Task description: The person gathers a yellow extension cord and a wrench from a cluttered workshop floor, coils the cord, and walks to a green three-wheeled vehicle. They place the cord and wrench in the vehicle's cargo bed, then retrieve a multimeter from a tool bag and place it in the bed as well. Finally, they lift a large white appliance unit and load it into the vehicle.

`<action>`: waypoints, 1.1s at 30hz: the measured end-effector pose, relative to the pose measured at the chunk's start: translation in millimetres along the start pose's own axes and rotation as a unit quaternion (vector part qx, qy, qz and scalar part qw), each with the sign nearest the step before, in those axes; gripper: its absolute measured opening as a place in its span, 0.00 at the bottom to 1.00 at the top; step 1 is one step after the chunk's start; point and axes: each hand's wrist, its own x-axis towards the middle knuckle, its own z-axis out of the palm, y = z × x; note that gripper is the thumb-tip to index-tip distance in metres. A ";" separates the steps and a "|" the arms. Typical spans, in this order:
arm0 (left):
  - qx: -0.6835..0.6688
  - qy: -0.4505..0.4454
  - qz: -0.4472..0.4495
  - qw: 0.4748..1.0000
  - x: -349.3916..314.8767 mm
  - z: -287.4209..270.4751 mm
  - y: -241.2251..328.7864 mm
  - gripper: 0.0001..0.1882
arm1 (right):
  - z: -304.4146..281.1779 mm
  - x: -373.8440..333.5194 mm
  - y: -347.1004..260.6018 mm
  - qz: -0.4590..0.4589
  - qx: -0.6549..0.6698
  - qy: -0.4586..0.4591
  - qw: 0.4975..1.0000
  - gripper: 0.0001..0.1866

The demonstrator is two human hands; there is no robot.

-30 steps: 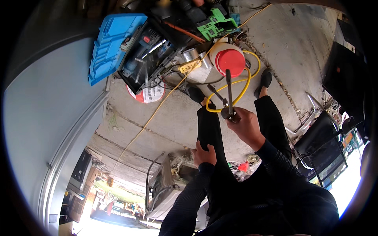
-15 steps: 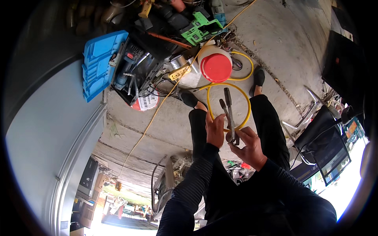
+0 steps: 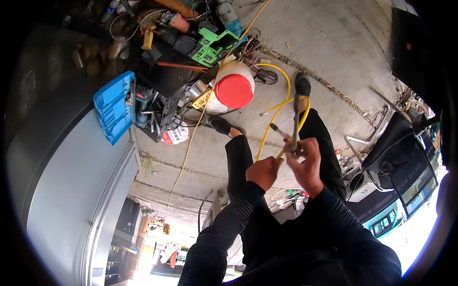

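My right hand [image 3: 307, 164] is closed around the head end of a long-handled metal plier-like tool [image 3: 296, 119]. Its two handles point away from me and stand apart. My left hand [image 3: 264, 173] is closed just to the left, with its fingertips by the tool's head. A thick yellow hose or cable [image 3: 264, 138] runs into the left fingers and loops up past the tool's handles. The jaws are mostly hidden by the right fingers, so whether they touch the yellow line I cannot tell.
Ahead stands a white bucket with a red lid [image 3: 234, 90]. Left of it lie an open blue toolbox lid [image 3: 114, 107], a yellow power strip [image 3: 202, 99] and a thin yellow cord [image 3: 185, 155]. A green plastic frame [image 3: 208, 47] lies behind; a metal-legged chair [image 3: 365, 141] stands right.
My left hand has left the tool and closed on the yellow line, lifting it off the floor. My right hand has taken the tool's head. The view has shifted to the right.
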 end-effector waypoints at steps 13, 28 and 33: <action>-0.329 0.134 -0.022 0.935 -4.4 0.2 0.8 0.15 | -14.7 26.0 38.1 0.186 0.246 -0.096 0.946 0.16; -0.556 0.143 0.036 0.818 -14.9 -28.4 -37.1 0.15 | 5.4 0.9 21.1 -0.143 -0.097 -0.230 0.958 0.18; -0.528 0.213 0.035 0.821 3.6 -35.5 -58.0 0.15 | 15.1 -20.2 -4.5 -0.011 0.100 -0.235 0.967 0.12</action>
